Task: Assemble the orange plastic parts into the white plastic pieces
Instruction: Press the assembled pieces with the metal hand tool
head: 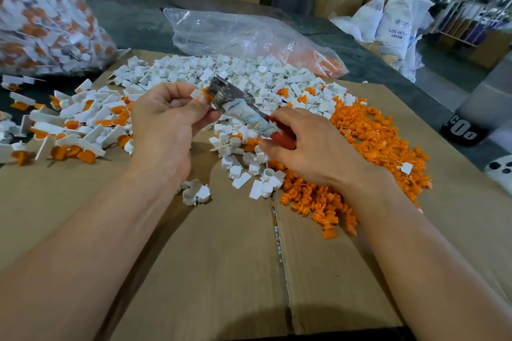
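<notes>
My left hand (pixel 169 119) pinches a white piece with an orange part (pixel 201 92) set in it, held up over the cardboard. My right hand (pixel 307 147) grips the red handle of a small hammer (pixel 241 108) whose shaft is wrapped in cloth; its metal head touches the orange part. A heap of loose white pieces (pixel 249 75) lies behind the hands. Loose orange parts (pixel 368 141) are piled at the right. Joined white-and-orange pieces (pixel 77 124) are spread at the left.
Flattened cardboard (pixel 221 257) covers the table. A clear bag of joined pieces (pixel 41 14) stands at the back left, and a clear bag with orange parts (pixel 249 36) lies behind the white heap. Boxes and white sacks (pixel 393 22) stand further back.
</notes>
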